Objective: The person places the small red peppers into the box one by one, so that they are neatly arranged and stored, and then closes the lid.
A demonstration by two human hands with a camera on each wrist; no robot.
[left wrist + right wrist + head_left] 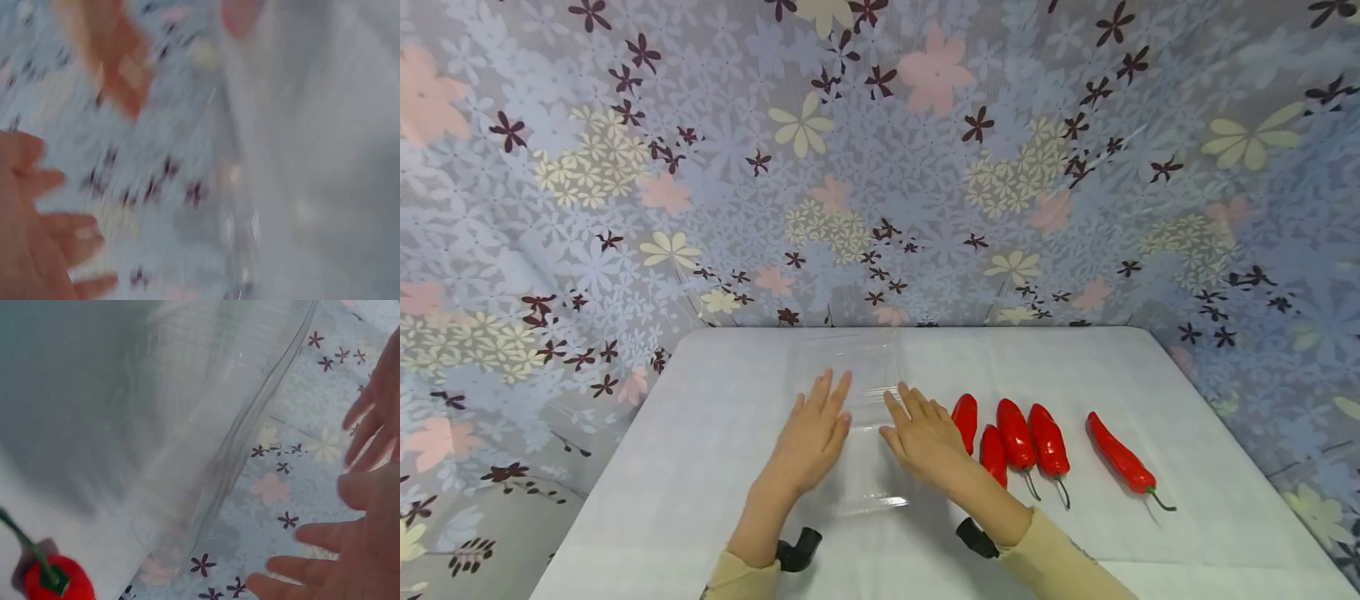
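A clear, bag-like piece of plastic (865, 471) lies flat on the white table, its creases catching the light. Over its left side my left hand (808, 433) is held palm down, fingers straight and pointing away from me. My right hand (925, 437) hovers in the same way over its right side, fingers extended. Neither hand grips anything. In the right wrist view, the plastic's layered edge (234, 434) runs slantwise, with fingers spread beside it. The left wrist view is blurred, but the left hand's fingers (69, 231) show stretched out.
Several red peppers with green stems lie right of the plastic; one pepper (1015, 435) is in a close group by my right hand. Another pepper (1120, 454) lies apart farther right. A floral cloth (880, 167) hangs behind the white table (700, 467).
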